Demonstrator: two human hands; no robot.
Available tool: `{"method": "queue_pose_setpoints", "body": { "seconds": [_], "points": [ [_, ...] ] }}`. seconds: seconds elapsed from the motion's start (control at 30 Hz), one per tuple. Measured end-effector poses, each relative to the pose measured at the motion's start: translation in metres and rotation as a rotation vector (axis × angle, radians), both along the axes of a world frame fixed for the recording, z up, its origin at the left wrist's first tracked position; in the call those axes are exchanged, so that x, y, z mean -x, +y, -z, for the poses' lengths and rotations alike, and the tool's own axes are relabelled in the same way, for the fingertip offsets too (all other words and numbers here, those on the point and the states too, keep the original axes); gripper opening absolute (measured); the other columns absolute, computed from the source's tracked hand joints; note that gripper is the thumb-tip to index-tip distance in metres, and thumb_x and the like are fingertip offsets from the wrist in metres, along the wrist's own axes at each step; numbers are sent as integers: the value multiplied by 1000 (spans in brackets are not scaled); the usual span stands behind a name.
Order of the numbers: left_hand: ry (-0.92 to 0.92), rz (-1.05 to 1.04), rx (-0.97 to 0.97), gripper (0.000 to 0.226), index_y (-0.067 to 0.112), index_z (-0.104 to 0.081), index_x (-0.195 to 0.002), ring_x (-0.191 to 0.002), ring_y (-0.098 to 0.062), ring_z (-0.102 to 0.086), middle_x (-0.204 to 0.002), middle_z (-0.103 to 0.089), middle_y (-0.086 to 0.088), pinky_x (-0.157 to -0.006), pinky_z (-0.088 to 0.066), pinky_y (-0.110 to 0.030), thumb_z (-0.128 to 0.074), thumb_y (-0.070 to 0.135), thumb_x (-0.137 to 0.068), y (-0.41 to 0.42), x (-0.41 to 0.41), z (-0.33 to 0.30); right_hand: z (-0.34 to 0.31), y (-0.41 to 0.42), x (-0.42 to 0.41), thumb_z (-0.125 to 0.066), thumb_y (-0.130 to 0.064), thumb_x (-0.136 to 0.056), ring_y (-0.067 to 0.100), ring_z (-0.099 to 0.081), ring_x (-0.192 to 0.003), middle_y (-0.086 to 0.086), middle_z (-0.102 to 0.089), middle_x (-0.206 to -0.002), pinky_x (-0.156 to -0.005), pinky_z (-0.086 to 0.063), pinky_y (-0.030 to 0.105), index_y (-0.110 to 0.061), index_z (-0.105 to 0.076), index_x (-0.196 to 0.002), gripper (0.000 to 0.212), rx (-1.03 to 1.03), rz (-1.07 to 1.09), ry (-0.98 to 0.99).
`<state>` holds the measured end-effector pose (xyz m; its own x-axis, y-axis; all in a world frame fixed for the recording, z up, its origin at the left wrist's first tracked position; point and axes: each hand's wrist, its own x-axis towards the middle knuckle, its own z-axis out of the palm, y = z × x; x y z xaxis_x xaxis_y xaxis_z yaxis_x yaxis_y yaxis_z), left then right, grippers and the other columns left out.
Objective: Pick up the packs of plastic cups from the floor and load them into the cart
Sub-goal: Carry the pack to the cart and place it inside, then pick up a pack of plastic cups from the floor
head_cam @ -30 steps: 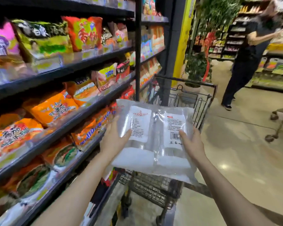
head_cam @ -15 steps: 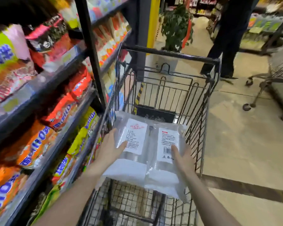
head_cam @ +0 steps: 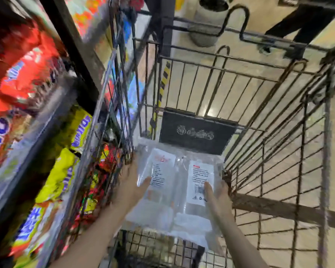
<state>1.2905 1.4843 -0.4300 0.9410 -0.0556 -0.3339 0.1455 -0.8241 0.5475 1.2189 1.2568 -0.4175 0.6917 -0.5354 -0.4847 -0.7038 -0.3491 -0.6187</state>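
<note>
labels on packs of plastic cups (head_cam: 174, 190): print and barcode, unreadable | snack bags (head_cam: 62, 171): blurred

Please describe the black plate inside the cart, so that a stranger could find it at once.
Look into the wire cart beside the snack shelves. On its far wall, just beyond the packs of plastic cups, hangs the black plate: the only solid panel among bare wires, with pale markings.

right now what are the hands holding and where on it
Both hands hold the cup packs inside the cart: the left hand grips the left edge, the right hand the right edge, thumbs on top.
</note>
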Motion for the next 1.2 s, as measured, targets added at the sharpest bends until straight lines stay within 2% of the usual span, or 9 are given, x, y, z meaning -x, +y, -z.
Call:
{"method": "queue_pose_setpoints", "body": {
  "seconds": [0.2,0.4,0.53,0.67,0.87,0.97,1.03,1.13,1.2],
  "points": [
    [44,-10,46,75,20,-16,-147,-134,-24,-35,-148,-28,-8,-105,-33,-34,-53,46,-87,-3,-6,26,25,0,-1,-44,-58,-87,37,-43,-129,14,-37,-147,-105,-36,46,-13,-22,-147,78,-4,12,57],
    [77,-21,26,68,29,-10,-146,-123,-29,-48,-151,-23,-2,-90,-43,-36,-47,45,-91,-5,2,32,25,-11,-10,-47,-40,-94,35,-54,-116,13,-52,-131,-83,-39,29,-11,-28,-142,59,-29,-50,77],
    [92,-35,13,71,20,-11,-147,-130,-28,-39,-151,-21,-6,-101,-40,-39,-49,40,-91,-5,2,21,13,-10,-15,-52,-36,-92,35,-50,-120,16,-50,-134,-94,-42,38,-8,-31,-140,59,36,-80,74],
    [-15,3,-57,63,14,-25,-144,-118,-30,-50,-139,-32,-9,-95,-44,-39,-54,28,-90,-3,4,-13,-21,-8,-22,-58,-27,-90,34,-51,-118,19,-52,-131,-96,-42,39,-3,-41,-134,53,148,-140,-7],
    [-225,182,-408,40,17,-44,-127,-118,-24,-49,-128,-45,-5,-89,-45,-36,-48,29,-89,5,19,-115,-113,7,-23,-54,-32,-90,27,-48,-122,11,-49,-133,-99,-43,37,-13,-39,-137,53,413,-457,-209],
    [-450,271,-495,29,15,-62,-90,-77,-28,-67,-88,-62,-8,-57,-54,-35,-72,31,-67,13,46,-171,-169,17,-6,-51,-38,-90,26,-46,-123,8,-47,-134,-99,-42,36,-18,-33,-140,57,581,-631,-224],
    [-542,304,-559,28,19,-62,-66,-51,-24,-63,-63,-60,-3,-40,-48,-28,-74,39,-51,22,73,-204,-205,24,16,-50,-38,-90,23,-45,-124,5,-46,-135,-99,-42,36,-19,-33,-139,55,664,-706,-247],
    [-626,246,-641,30,21,-64,-65,-49,-20,-63,-59,-63,0,-42,-48,-27,-54,47,-54,40,137,-251,-249,36,64,-49,-37,-90,24,-43,-125,5,-44,-136,-98,-43,36,-19,-32,-140,56,711,-798,-278],
    [-648,176,-723,28,23,-65,-68,-51,-21,-64,-59,-63,-2,-44,-49,-32,-59,47,-53,61,191,-273,-274,49,105,-48,-34,-90,27,-43,-125,7,-44,-137,-96,-44,38,-17,-31,-141,57,719,-869,-292]
  ]
}}
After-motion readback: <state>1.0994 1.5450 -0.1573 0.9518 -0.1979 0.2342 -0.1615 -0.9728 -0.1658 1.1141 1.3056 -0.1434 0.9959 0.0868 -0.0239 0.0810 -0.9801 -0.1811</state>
